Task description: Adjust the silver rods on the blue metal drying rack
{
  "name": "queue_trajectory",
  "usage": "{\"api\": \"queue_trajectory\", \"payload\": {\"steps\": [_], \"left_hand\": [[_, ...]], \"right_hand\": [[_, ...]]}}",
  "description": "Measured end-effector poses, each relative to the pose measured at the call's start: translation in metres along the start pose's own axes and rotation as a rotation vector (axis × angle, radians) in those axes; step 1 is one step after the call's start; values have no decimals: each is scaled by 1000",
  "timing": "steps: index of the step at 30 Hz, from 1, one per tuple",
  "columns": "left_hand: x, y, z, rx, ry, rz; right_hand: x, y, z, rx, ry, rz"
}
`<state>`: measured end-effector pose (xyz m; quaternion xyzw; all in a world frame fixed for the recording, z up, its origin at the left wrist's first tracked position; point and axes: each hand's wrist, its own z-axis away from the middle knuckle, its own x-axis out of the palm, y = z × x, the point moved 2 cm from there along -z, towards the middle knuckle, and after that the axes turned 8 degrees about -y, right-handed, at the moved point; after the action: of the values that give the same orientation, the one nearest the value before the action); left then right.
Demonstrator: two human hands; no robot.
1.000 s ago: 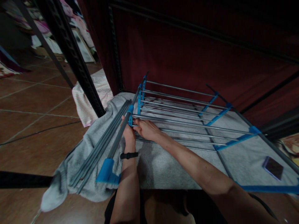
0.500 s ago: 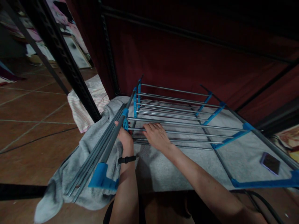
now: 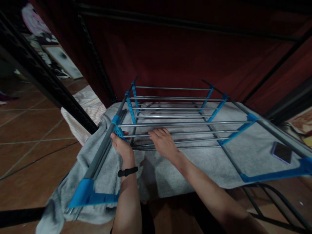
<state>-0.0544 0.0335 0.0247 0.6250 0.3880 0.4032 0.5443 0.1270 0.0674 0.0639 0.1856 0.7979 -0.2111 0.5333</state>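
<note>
A rack of grey metal tubes with blue plastic joints lies on a grey blanket. At its left side my left hand is closed around a blue perforated bracket, with the fingertips partly hidden behind it. My right hand wraps over a thin crossbar, a short way right of that bracket. Several loose tubes lie beneath the left side pole, mostly covered by it. The bars run across to matching blue brackets on the right.
A phone rests on the blanket inside the right side frame. Black metal posts and a dark red curtain stand around the blanket. A striped cloth hangs at the left, above a tiled floor.
The left side frame has shifted left along with my left hand, and its bottom corner now covers more of the loose tubes. My right hand keeps its grip on the crossbar.
</note>
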Motion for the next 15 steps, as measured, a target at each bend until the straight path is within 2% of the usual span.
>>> {"api": "queue_trajectory", "payload": {"steps": [4,7,10,13,15], "left_hand": [[0,-9,-4,27,50,3],[-1,-15,-12,-1,83,42],[-6,-15,-16,67,172,80],[-9,-8,-11,166,200,6],[-9,-4,-5,177,181,-65]], "right_hand": [[21,-14,34,-149,91,-56],[49,-13,64,-102,99,-128],[69,-2,80,0,95,-180],[68,11,79,3,99,-216],[62,18,75,22,112,-218]]}}
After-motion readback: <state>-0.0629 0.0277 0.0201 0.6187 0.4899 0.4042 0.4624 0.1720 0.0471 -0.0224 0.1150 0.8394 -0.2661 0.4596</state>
